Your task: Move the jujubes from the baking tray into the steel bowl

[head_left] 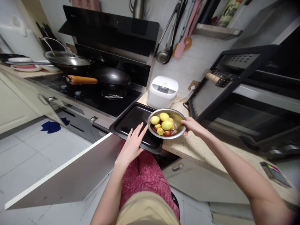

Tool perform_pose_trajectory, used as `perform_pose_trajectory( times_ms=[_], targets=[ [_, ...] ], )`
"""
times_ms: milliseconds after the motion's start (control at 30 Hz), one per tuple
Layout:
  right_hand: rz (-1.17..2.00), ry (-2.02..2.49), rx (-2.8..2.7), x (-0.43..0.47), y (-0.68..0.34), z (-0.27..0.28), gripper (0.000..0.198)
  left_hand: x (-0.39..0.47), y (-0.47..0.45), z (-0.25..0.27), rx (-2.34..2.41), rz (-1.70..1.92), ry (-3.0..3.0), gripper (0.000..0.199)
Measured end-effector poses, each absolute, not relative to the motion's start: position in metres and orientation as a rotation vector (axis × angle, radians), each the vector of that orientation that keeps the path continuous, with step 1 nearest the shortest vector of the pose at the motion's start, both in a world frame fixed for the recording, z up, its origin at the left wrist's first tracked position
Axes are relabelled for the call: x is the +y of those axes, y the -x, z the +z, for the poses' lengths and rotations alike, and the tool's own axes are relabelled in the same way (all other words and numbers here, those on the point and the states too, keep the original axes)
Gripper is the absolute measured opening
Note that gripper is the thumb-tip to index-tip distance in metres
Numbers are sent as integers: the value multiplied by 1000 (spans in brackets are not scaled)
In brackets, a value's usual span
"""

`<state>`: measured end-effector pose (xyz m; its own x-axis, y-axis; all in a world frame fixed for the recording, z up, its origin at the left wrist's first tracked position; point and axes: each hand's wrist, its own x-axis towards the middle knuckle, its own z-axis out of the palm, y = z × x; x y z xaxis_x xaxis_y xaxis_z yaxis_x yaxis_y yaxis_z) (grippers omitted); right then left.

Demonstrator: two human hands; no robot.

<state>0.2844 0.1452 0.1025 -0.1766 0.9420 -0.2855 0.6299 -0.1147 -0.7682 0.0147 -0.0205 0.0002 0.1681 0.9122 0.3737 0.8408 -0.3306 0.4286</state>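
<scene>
- One metal bowl (178,122) over one baking tray's (131,118) edge; right hand's (190,125) grip closed on the bowl's rim
- Left hand's (133,143) grip open, contact unclear
- Three larger yellow fruits (167,125) inside, several smaller; overlap hides the total

A plain beige top (145,209), rounded at the front and lightly creased, is worn with dark red trousers (148,175), their loose cloth flecked all over with paler specks and gathered in soft folds. A thin, pale ring (133,134) circles one finger of the left hand (131,144). The right hand (192,126) is bare, and so are both slender forearms (220,145).
</scene>
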Motion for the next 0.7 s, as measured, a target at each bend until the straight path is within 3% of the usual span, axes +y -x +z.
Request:
perform_pose_trajectory(
  times_ms=[700],
  targets=[
    [1005, 1725, -2262, 171, -217, 122, 16, -18, -12, 1, 1745, 839, -2370, 121]
  ],
)
